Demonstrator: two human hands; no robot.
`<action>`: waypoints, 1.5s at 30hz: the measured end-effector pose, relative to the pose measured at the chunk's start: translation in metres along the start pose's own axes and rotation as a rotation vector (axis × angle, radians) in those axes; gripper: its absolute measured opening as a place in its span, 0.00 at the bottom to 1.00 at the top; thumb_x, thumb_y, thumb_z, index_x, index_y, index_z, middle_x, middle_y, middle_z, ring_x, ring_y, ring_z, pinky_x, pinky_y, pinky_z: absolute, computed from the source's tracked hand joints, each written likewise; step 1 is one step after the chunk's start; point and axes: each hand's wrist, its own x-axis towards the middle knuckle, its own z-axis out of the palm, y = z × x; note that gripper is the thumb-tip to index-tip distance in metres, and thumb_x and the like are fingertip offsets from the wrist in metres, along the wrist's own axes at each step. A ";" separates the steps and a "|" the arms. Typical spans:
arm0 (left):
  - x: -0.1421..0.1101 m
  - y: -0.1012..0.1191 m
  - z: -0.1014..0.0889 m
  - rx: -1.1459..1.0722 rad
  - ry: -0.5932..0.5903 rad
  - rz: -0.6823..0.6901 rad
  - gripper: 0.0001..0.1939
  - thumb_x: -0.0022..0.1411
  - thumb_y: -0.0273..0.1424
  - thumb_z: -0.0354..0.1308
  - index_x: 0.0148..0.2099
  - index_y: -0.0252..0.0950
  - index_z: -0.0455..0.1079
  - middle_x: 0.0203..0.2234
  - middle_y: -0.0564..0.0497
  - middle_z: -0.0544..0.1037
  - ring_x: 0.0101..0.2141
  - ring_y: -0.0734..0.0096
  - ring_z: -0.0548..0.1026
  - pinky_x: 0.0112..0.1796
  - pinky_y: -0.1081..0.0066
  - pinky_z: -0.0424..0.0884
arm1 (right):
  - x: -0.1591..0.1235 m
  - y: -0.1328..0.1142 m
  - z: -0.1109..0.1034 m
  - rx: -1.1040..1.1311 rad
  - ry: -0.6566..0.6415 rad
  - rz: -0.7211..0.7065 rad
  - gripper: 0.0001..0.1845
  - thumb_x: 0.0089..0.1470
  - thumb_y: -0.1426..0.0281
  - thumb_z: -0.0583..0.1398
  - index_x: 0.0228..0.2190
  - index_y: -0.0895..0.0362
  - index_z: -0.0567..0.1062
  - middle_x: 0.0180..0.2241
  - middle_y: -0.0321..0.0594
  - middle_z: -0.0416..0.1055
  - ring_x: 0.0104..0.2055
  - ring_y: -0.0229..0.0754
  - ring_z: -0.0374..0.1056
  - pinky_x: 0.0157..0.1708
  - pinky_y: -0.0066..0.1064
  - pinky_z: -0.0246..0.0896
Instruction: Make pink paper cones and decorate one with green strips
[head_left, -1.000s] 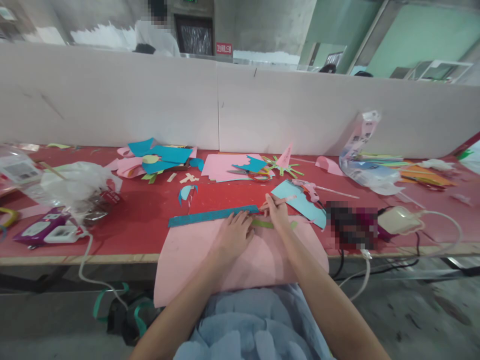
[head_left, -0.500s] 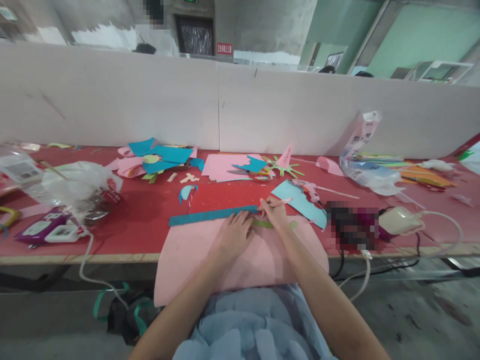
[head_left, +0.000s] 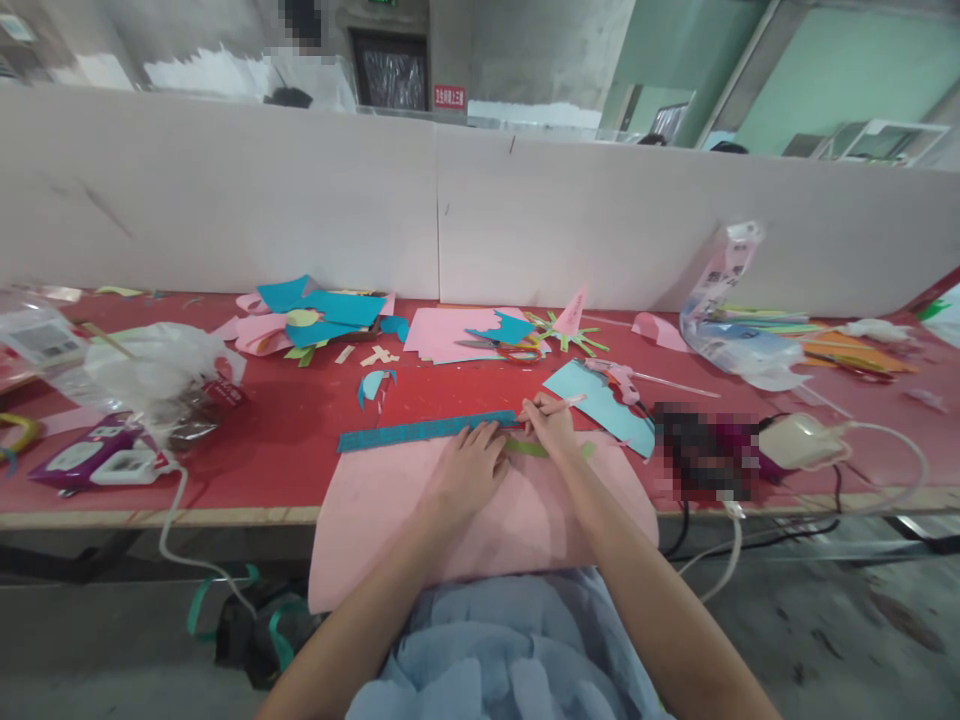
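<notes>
A large pink sheet of paper (head_left: 382,510) lies at the table's front edge and hangs over it. Along its far edge runs a long blue strip marked like a ruler (head_left: 405,433). My left hand (head_left: 474,462) lies flat on the pink sheet, fingers spread, with the fingertips at the strip's lower edge. Pinched in my right hand (head_left: 549,425) is a slim pale pen (head_left: 568,403), its tip by the strip's right end and hidden by the fingers. A green paper strip (head_left: 529,448) shows between and under my hands.
Behind my hands lie scissors (head_left: 517,350), pink sheets (head_left: 435,335) and a spiky green-and-pink paper piece (head_left: 571,325). At right are a pink glue gun (head_left: 619,385) on light-blue paper (head_left: 568,385) and a white charger (head_left: 799,442). Plastic bags (head_left: 150,370) sit left. A white partition (head_left: 300,200) stands behind.
</notes>
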 end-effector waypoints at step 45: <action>0.000 0.001 0.000 0.007 -0.001 -0.003 0.19 0.63 0.32 0.41 0.55 0.38 0.60 0.57 0.46 0.60 0.56 0.63 0.58 0.55 0.58 0.52 | -0.001 -0.002 -0.002 -0.044 0.065 0.033 0.13 0.49 0.64 0.49 0.18 0.55 0.65 0.14 0.37 0.69 0.24 0.37 0.68 0.25 0.23 0.56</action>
